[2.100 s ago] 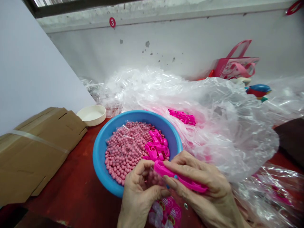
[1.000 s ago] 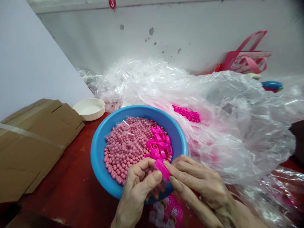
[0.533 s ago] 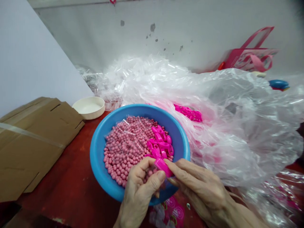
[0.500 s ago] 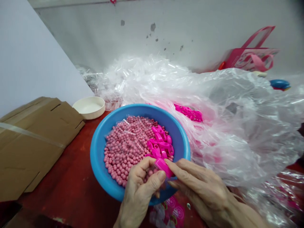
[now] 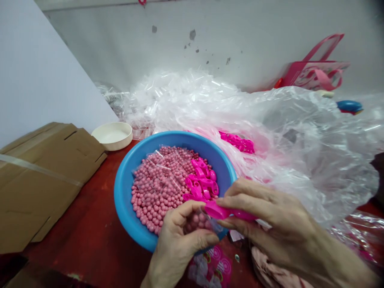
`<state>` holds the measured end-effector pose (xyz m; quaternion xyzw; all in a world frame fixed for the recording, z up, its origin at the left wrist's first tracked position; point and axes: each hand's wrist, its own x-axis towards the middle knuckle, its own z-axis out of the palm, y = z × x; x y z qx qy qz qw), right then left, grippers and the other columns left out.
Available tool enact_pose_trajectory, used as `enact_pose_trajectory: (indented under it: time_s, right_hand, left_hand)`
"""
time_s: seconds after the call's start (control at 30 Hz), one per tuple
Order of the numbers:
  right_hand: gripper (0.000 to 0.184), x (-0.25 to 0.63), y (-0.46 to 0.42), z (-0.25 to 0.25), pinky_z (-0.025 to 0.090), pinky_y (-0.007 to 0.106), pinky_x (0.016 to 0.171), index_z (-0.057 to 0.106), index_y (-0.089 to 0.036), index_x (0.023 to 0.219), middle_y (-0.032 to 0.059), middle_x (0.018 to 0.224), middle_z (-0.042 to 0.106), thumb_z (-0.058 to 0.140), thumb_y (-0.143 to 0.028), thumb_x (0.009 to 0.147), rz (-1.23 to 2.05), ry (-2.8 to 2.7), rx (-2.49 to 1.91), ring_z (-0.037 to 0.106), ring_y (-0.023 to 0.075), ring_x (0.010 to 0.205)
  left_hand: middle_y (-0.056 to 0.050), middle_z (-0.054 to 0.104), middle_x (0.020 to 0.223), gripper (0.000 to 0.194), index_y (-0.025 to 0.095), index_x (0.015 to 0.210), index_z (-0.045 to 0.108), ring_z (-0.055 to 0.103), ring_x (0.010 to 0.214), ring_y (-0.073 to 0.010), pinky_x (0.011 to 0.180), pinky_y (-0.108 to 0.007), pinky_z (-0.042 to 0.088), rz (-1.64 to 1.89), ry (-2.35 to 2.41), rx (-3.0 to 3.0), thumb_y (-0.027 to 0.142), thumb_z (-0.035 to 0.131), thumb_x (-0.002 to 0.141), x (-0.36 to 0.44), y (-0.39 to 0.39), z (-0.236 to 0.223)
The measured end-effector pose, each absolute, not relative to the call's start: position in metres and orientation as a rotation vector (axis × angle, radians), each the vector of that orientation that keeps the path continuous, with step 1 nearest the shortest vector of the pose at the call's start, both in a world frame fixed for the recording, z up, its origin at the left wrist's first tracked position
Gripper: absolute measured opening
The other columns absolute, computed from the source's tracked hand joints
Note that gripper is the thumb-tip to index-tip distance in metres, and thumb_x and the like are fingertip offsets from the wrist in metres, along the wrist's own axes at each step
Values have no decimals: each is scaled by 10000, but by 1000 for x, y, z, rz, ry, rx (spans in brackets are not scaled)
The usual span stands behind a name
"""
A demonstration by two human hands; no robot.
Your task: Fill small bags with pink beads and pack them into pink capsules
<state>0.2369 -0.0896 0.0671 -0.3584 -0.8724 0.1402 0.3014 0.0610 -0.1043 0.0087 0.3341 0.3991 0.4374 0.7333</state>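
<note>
Your left hand (image 5: 177,244) curls around a small clear plastic bag of pink beads (image 5: 196,223). Your right hand (image 5: 279,216) grips a long hot-pink plastic piece (image 5: 219,211), its end at the bag's top, over a round blue plastic bowl (image 5: 126,204) on the dark red tabletop (image 5: 87,200). Bagged beads (image 5: 156,188) and more hot-pink pieces (image 5: 200,184) remain in the bowl.

glossy hot-pink plastic clip (image 5: 220,211), matt pink plastic beads (image 5: 156,188), smooth blue plastic basin (image 5: 126,200), crinkly clear plastic sheeting (image 5: 300,160), rough brown corrugated cardboard (image 5: 45,168)
</note>
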Motion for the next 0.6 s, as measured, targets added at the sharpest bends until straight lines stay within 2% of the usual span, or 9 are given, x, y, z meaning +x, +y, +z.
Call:
enact_pose_trajectory:
  time_s: [0.13,0.27,0.43,0.53,0.6]
  right_hand:
    - [115,246,-83,74,457,243,638,619,-225,939,15,880,629,557,-310,895,559,-2401,-1228,587,130,752]
    - [264,245,-69,74,411,230,560,620,-218,904,7,827,621,502,-453,897,736,-2463,-1260,566,129,707]
    - [277,229,-54,84,385,206,549,556,-212,859,-15,847,564,470,-471,909,954,-2409,-1332,532,103,701]
    - [301,224,-53,86,383,212,562,537,-204,803,-17,824,538,508,-493,884,910,-2431,-1342,518,107,705]
    - [247,223,-55,82,404,226,616,556,-205,890,-2,860,549,510,-447,899,844,-2430,-1289,525,121,759]
  left_hand:
    - [40,620,631,269,197,799,755,531,616,-97,589,-162,437,1034,1088,958,49,726,577,65,-106,8]
    - [48,605,609,252,208,808,755,511,582,-92,553,-158,428,987,1049,1010,44,672,636,65,-107,9]
    - [47,639,659,248,198,794,745,541,623,-88,567,-139,428,1023,1021,946,22,656,643,65,-107,13]
    - [46,637,657,209,186,790,740,535,615,-86,568,-141,431,1043,1051,923,48,682,645,65,-106,12]
    - [44,641,660,182,184,804,736,540,610,-84,572,-143,438,1073,1059,901,79,698,660,65,-107,11]
